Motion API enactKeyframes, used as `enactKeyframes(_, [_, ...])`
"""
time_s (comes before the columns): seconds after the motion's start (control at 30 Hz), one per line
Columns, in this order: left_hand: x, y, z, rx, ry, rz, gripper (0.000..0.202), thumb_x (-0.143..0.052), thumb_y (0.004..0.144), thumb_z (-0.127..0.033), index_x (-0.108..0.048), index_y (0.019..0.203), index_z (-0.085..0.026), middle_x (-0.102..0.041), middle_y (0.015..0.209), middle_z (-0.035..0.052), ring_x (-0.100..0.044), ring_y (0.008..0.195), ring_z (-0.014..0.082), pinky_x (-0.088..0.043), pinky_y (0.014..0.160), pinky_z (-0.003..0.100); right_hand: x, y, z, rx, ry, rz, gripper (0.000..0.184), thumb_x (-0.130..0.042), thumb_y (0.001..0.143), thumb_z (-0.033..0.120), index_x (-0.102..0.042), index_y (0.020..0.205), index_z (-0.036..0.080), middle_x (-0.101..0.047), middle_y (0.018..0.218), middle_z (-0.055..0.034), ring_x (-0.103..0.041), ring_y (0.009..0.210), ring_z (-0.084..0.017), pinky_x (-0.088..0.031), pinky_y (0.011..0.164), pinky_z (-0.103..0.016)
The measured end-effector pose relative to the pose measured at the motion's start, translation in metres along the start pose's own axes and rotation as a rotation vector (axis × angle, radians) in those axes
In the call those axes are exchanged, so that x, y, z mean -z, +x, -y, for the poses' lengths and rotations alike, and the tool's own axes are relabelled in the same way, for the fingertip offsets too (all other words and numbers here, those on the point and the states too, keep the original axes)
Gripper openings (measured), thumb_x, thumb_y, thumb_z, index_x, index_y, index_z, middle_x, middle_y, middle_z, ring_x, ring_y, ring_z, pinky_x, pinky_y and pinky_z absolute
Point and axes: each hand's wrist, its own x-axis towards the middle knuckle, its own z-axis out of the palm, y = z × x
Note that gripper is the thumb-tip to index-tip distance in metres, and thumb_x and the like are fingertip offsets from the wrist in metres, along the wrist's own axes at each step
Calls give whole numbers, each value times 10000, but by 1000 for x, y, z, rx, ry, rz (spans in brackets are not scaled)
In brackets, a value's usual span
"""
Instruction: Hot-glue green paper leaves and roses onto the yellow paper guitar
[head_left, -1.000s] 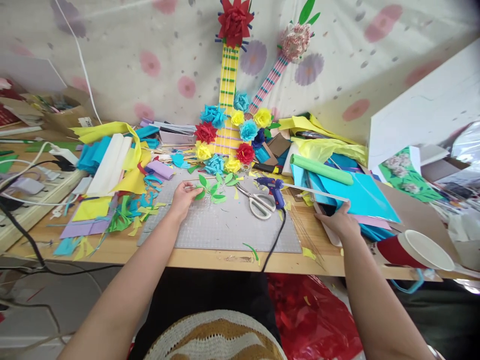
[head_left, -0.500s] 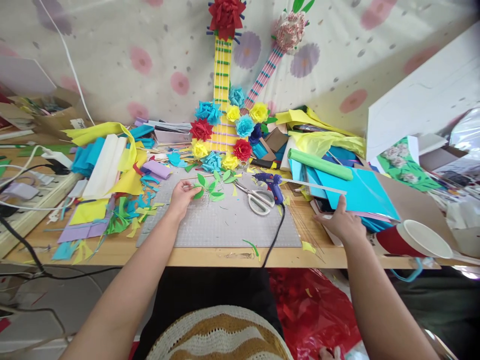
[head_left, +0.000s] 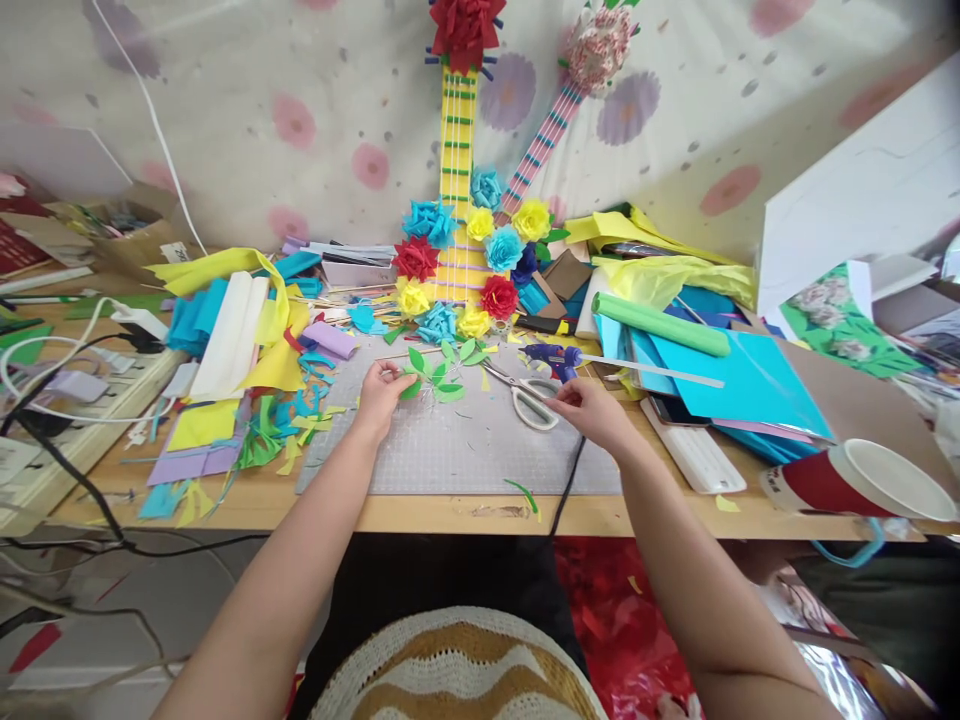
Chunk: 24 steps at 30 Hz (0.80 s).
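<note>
Forearms out over the desk (head_left: 420,515). The left hand (head_left: 382,388), palm down, grip pinching green leaf sprig (head_left: 436,363) on cutting mat (head_left: 465,450); sprig lies crosswise, leaves rightward. The right hand (head_left: 592,412) by scissors (head_left: 531,400), grip unclear.

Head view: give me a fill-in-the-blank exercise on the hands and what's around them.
The left hand holds a ___ leaf sprig.
Between the hands, on the mat, lie white-handled ___.
The blue ___ gun lies just beyond the right hand.
Missing: green; scissors; glue.
</note>
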Motion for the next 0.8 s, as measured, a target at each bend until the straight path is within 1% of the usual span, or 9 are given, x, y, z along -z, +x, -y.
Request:
enactKeyframes(0.07, [1,1,2,-13,16,3,470,-730,470,-214,-380,785,-204,-533,555,-88,-643,581,170,-468,537,251,-11,2,15,57,28,34,272,-556,707,456,-501,640,198,-566,605,-1,-487,556,-132,-328,513,-257])
enactKeyframes(0.13, [2,2,5,-26,50,12,477,-741,465,-221,-392,788,-201,-536,559,-89,-640,580,160,-464,555,246,-21,3,30,155,103,80,249,-541,719,424,-502,631,195,-561,608,-3,-476,559,-129,-322,516,-256])
enactKeyframes(0.23, [1,3,8,-33,102,28,484,-753,460,-222,-411,803,-195,-584,589,-65,-637,588,145,-459,570,233,-40,9,53,251,245,134,188,-539,736,387,-555,730,199,-598,685,-7,-505,607,-135,-344,551,-259])
enactKeyframes(0.33, [0,3,9,-36,103,29,494,-759,459,-220,-419,817,-194,-611,601,-48,-633,589,142,-463,562,229,-59,23,75,304,366,171,207,-571,728,398,-574,794,201,-596,708,-2,-509,634,-133,-362,584,-261])
enactKeyframes(0.43, [1,3,8,-29,95,34,494,-763,468,-230,-425,827,-192,-623,606,-38,-628,583,146,-481,556,246,-74,39,90,270,465,188,196,-582,721,381,-580,776,193,-573,677,9,-493,613,-122,-361,580,-255])
enactKeyframes(0.53, [3,4,6,2,89,34,488,-764,481,-241,-441,844,-191,-630,623,-26,-632,593,157,-494,561,269,-79,50,95,236,566,188,161,-573,728,343,-576,766,186,-573,695,11,-491,629,-112,-377,598,-248])
enactKeyframes(0.63, [3,6,0,59,137,12,476,-761,486,-234,-478,866,-186,-626,623,-18,-622,580,155,-481,557,265,-75,51,94,147,666,206,137,-567,735,306,-573,771,174,-591,738,-3,-504,646,-105,-404,609,-243])
enactKeyframes(0.73, [0,10,-9,75,306,10,451,-764,487,-233,-547,877,-171,-620,610,-9,-581,540,132,-429,519,231,-68,48,91,72,789,265,177,-576,739,335,-585,795,167,-625,798,-29,-535,663,-106,-428,592,-236])
enactKeyframes(0.8, [-2,15,-16,56,423,46,452,-764,496,-253,-587,903,-164,-624,611,1,-553,523,121,-393,500,220,-65,48,90,59,860,282,204,-589,733,360,-595,806,169,-640,841,-38,-554,689,-107,-441,597,-230])
